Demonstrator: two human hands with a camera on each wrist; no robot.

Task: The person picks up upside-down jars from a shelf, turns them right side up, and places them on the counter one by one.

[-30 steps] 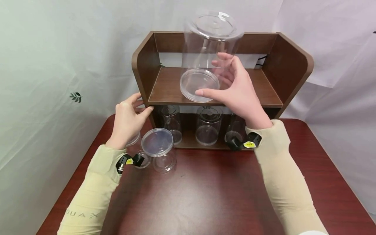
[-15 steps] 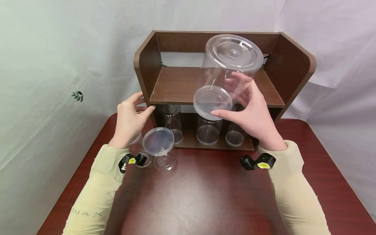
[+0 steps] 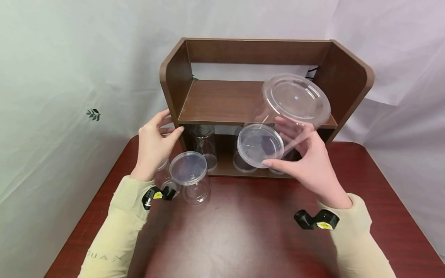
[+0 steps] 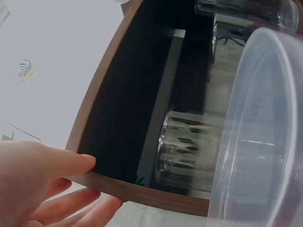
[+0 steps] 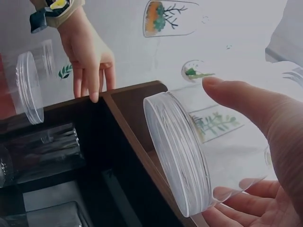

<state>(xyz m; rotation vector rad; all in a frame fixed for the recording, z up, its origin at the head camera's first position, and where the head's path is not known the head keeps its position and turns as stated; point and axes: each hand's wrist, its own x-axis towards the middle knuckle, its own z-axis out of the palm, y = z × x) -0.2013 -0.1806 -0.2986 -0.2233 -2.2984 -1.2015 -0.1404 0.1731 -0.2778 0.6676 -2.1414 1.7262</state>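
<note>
Table [image 3: 243, 239]: dark red wood surface; carries the shelf unit at 12 o'clock and two jars at 9 o'clock.
Shelf unit [image 3: 347, 77]: brown wood, two levels. Upper board bare where visible. Lower level holds three clear jars [image 3: 205, 144], seen partly behind the held one; contents not discernible, they look empty.
Large jar [image 3: 278, 123]: clear plastic, lidded, empty. Held in the air, tilted, its bottom toward the camera and its lidded top up at 1 o'clock, in front of the shelf's right half.
Right hand [image 3: 309, 162]: fingers spread and curved round the large jar, thumb along its near end, gripping it from the 4 o'clock side. Right wrist view confirms thumb above, fingers below [image 5: 236, 208].
Left hand [image 3: 154, 141]: fingers nearly straight, fingertips resting on the front edge of the shelf's left side panel; holds nothing. Well apart from the right hand.
Small jars [image 3: 189, 177]: two clear lidded jars on the table just below the left hand, one partly hidden by the wrist.
</note>
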